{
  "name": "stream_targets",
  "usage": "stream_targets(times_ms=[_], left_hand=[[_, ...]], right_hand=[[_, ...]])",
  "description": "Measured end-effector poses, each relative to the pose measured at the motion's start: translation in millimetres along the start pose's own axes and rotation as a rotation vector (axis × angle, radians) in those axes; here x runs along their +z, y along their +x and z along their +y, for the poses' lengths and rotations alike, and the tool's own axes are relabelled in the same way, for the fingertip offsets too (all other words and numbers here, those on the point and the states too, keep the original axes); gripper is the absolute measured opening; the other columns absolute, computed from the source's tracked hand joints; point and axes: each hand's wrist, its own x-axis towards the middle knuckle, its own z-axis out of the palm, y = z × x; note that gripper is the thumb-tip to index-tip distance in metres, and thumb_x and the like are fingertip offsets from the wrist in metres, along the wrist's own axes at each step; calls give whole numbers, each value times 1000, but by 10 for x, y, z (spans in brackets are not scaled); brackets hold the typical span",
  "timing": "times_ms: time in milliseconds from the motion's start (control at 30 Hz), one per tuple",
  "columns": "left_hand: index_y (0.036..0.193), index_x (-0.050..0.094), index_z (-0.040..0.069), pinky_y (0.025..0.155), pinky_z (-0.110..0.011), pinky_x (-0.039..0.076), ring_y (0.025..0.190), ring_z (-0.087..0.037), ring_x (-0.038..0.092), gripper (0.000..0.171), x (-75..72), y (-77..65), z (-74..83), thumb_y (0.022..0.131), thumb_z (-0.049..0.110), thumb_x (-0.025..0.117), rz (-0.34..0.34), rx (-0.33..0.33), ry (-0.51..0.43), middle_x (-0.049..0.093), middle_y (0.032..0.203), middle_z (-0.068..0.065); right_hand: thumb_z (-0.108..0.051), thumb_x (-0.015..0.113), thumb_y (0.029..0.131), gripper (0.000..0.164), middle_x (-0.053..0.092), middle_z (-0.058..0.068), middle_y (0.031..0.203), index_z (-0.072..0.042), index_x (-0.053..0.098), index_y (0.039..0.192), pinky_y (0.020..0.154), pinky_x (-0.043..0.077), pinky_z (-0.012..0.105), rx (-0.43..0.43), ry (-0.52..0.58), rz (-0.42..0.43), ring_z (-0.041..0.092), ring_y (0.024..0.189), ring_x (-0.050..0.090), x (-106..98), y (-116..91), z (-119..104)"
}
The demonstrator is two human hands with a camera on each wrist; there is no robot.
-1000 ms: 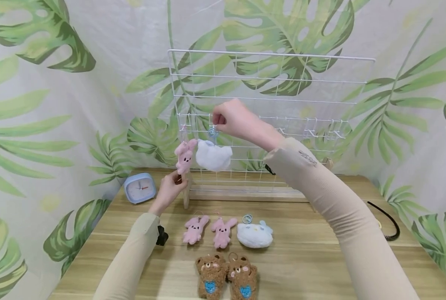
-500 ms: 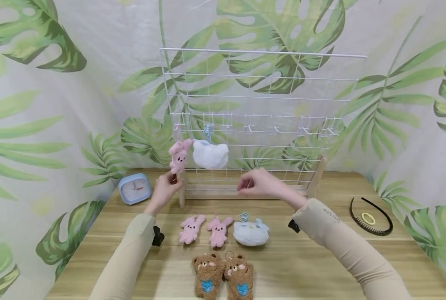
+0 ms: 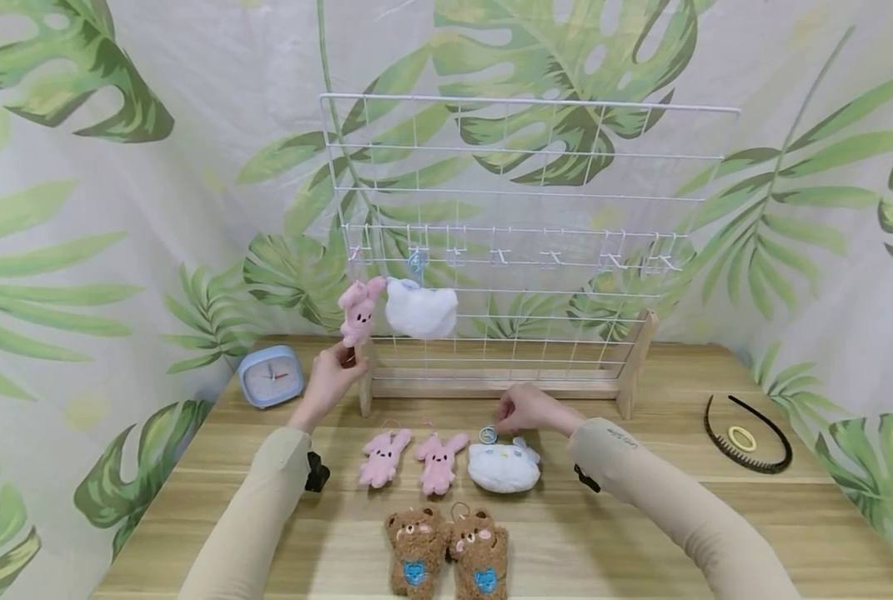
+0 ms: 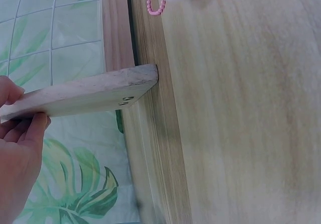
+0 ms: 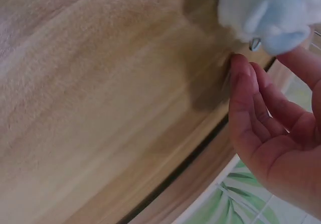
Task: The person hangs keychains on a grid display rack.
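My left hand (image 3: 331, 379) pinches the left wooden upright (image 4: 90, 91) of the white wire rack (image 3: 529, 193), thumb and fingers on either side of it. Above that hand hangs a pink bunny plush keychain (image 3: 359, 315). Beside it, a white plush keychain (image 3: 421, 310) hangs with its back showing. On the table lies another white plush keychain (image 3: 503, 467) with blue ears and a blue ring (image 3: 488, 434). Right behind it, my right hand (image 3: 532, 408) has its loosely bent fingertips close to the ring. The right wrist view shows a gap between fingers and thumb, partly behind the plush (image 5: 273, 13).
Two pink bunny plushes (image 3: 437, 463) lie left of the white one, with two brown bear plushes (image 3: 479, 554) in front. A blue clock (image 3: 270, 377) stands at the left. A black headband (image 3: 754, 463) and yellow ring (image 3: 742, 439) lie right. Several hooks (image 3: 551, 258) line the rack.
My right hand has let go of the white plush, now hanging on the rack, and has come down to the white plush on the table. The left hand keeps its hold on the upright.
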Motion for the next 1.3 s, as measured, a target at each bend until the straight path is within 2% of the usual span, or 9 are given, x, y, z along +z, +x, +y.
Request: stream_targets(times_ms=[200, 533, 800, 900, 1133, 1200, 1300], left_hand=[[129, 60, -5, 80, -15, 53, 112, -34, 66, 38, -7, 0, 16, 94, 11, 60, 2, -3, 3, 69, 119, -26], [127, 62, -5, 79, -12, 51, 111, -35, 66, 36, -2, 9, -14, 94, 9, 60, 3, 1, -3, 69, 117, -27], [129, 61, -4, 80, -16, 54, 112, -34, 66, 38, -6, 9, -11, 94, 11, 61, 2, -11, -4, 69, 119, -26], [129, 60, -4, 84, -22, 56, 114, -35, 66, 38, -10, 2, -2, 94, 11, 60, -2, -12, -1, 68, 120, -27], [131, 59, -4, 88, -29, 57, 115, -35, 65, 39, -12, -3, 13, 95, 11, 60, -10, -11, -4, 68, 122, -26], [132, 59, -4, 90, -32, 57, 116, -35, 65, 40, -12, -1, 10, 95, 11, 60, -12, -9, 1, 67, 123, -26], [132, 58, -4, 92, -37, 57, 117, -36, 65, 40, -12, 1, 7, 95, 11, 60, -12, -13, 4, 67, 124, -26]], right_hand=[[-21, 82, 80, 16, 63, -4, 60, -10, 70, 76, 53, 41, 16, 31, -20, 24, 4, 53, 51, 40, 55, -19], [-9, 76, 81, 12, 64, -3, 61, -8, 71, 70, 52, 43, 14, 62, -51, 39, 3, 50, 51, 78, 111, -45], [-8, 75, 81, 27, 49, -9, 51, -11, 61, 58, 47, 32, 15, 2, -113, 11, 4, 46, 42, 88, 138, -57], [-10, 77, 81, 28, 52, -8, 51, -12, 63, 58, 46, 33, 15, 9, -113, -17, 4, 46, 44, 87, 139, -73], [-4, 77, 80, 22, 67, 1, 55, -7, 67, 60, 45, 39, 16, 83, -67, -50, 18, 54, 68, 41, 128, -138], [-2, 75, 80, 22, 68, 2, 55, -5, 68, 59, 44, 36, 16, 79, -80, -59, 17, 53, 67, 33, 136, -149], [-4, 75, 80, 22, 66, 0, 53, -6, 69, 58, 44, 32, 16, 51, -127, -73, 10, 48, 59, 39, 144, -156]])
